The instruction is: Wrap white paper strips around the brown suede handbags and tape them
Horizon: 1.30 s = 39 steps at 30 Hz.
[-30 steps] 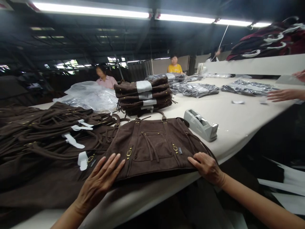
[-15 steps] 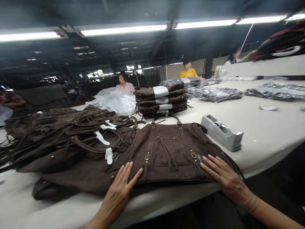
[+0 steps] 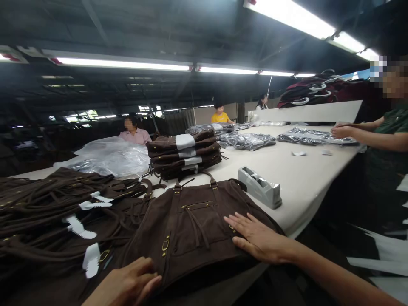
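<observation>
A dark brown handbag point(image 3: 199, 216) with brass buckles, a front zip and hanging tassel strips lies flat at the table's front. My right hand point(image 3: 258, 238) rests flat on its right side, fingers stretched out, covering most of the right buckle. At the bag's lower left edge, my left hand point(image 3: 130, 278) has curled fingers closed on the bag's edge; its fingertips are partly hidden. Left of the bag lies a heap of similar brown bags point(image 3: 47, 204) with white paper tags point(image 3: 79, 227) on them.
Behind the handbag stand a stack of brown bags with white bands point(image 3: 185, 155) and a grey tape dispenser point(image 3: 259, 187). Clear plastic sheeting point(image 3: 111, 155) lies at back left. Plastic-wrapped packs point(image 3: 247, 141) lie farther back. A co-worker's hands point(image 3: 344, 131) touch a pack at the right.
My view has turned to the right, bringing a co-worker into sight. My left hand's outstretched fingers have curled in at the bag's edge. My right hand has slid inward over the right buckle.
</observation>
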Available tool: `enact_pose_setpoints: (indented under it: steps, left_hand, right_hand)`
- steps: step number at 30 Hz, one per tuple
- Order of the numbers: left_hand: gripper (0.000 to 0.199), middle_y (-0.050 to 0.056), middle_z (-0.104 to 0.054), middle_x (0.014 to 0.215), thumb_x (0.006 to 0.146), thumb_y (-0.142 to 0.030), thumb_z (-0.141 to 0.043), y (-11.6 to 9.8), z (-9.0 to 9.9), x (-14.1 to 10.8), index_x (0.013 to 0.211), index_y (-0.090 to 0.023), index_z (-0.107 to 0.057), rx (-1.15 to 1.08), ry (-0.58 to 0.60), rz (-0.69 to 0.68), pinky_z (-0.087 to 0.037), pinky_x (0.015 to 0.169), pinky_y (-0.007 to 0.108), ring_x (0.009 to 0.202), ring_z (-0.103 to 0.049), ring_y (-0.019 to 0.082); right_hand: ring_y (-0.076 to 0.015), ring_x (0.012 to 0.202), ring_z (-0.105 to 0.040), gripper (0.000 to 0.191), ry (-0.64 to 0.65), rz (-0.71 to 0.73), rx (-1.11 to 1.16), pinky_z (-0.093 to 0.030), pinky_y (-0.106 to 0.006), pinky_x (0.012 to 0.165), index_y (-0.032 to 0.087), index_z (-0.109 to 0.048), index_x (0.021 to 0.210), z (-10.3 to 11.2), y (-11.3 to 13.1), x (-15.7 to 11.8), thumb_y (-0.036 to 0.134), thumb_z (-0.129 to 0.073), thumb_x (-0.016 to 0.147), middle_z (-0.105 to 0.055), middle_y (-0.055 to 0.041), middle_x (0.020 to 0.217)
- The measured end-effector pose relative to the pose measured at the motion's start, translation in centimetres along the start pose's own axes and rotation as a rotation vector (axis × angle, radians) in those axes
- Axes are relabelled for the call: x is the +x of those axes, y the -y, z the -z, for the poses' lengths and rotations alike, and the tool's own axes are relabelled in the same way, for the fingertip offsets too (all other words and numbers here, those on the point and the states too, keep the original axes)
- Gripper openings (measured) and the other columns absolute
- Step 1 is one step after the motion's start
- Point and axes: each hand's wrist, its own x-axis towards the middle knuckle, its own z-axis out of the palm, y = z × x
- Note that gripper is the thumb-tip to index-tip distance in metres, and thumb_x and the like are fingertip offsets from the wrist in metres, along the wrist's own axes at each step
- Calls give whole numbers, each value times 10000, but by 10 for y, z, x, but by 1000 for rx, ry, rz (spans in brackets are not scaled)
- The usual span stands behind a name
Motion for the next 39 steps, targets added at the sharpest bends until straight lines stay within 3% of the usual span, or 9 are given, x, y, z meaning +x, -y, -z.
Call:
enact_pose_setpoints:
  steps: [3, 6, 9, 16, 20, 23, 26, 32, 39]
  left_hand:
    - [258, -18, -710, 946, 938, -333, -431, -1, -15, 9, 863, -278, -671, 30, -90, 2, -530, 723, 127, 835, -687, 96]
    - [411, 63, -555, 1357, 895, -449, -460, 4, -52, 1, 1239, -253, -572, 245, -286, -91, -482, 955, 257, 1225, -536, 192]
    - [570, 83, -442, 1464, 879, -516, -424, 8, -80, -9, 1392, -267, -435, 348, -310, -153, -394, 1059, 343, 1335, -417, 234]
    - [568, 75, -273, 1559, 894, -517, -457, -4, -75, -7, 1422, -321, -383, 275, -227, -64, -279, 1139, 372, 1381, -349, 239]
    - [505, 20, -238, 1574, 937, -333, -432, -24, -73, -18, 1432, -371, -337, 227, -164, -13, -272, 1146, 459, 1426, -253, 270]
    - [560, 0, -315, 1544, 920, -160, -382, -49, -69, -25, 1445, -342, -313, 219, -110, 26, -256, 1152, 497, 1443, -199, 269]
    - [599, 36, -418, 1487, 884, -100, -415, -75, -65, -21, 1455, -243, -305, 231, -152, 89, -174, 1168, 555, 1437, -213, 265]
    - [655, 123, -518, 1393, 862, -432, -558, -114, -81, 15, 1443, -224, -341, 191, -306, 188, -220, 1121, 626, 1335, -403, 322]
    - [499, 96, -669, 1057, 857, -244, -517, -127, -79, 50, 1351, -195, -471, 343, -395, 154, -510, 897, 414, 1007, -636, 282]
  right_hand:
    - [-241, 1421, -239, 567, -1, 52, -26, -206, -508, 1168, 320, -168, 1501, -29, -19, -6, 484, -342, 986, -276, -37, 1541]
    - [-269, 1429, -219, 607, -206, 127, -236, -169, -531, 1170, 339, -194, 1497, -64, -32, -22, 486, -428, 957, -206, -43, 1568]
    - [-324, 1421, -228, 685, -400, 198, -437, -196, -549, 1150, 287, -254, 1493, -94, -38, -32, 530, -506, 904, -149, -106, 1581]
    - [-314, 1407, -270, 661, -496, 201, -510, -234, -546, 1132, 257, -302, 1478, -110, -43, -29, 486, -521, 898, -215, -128, 1566]
    - [-280, 1397, -294, 634, -731, 34, -297, -185, -541, 1158, 244, -296, 1473, -108, -42, -38, 442, -506, 908, -355, -94, 1509]
    - [-321, 1376, -318, 741, -1045, -381, 64, -241, -545, 1140, 193, -326, 1452, -113, -45, -48, 518, -578, 835, -366, -130, 1486]
    - [-341, 1270, -461, 927, -1075, -696, 555, -395, -500, 1065, 160, -336, 1437, -122, -45, -55, 594, -687, 697, -470, -147, 1399]
    - [-287, 1049, -638, 996, -1083, -738, 999, -540, -388, 916, 183, -346, 1427, -130, -35, -62, 536, -772, 599, -653, -81, 1182]
    - [-329, 1121, -595, 954, -1037, -733, 961, -541, -410, 890, 203, -411, 1398, -89, -22, -70, 628, -723, 603, -620, -100, 1241]
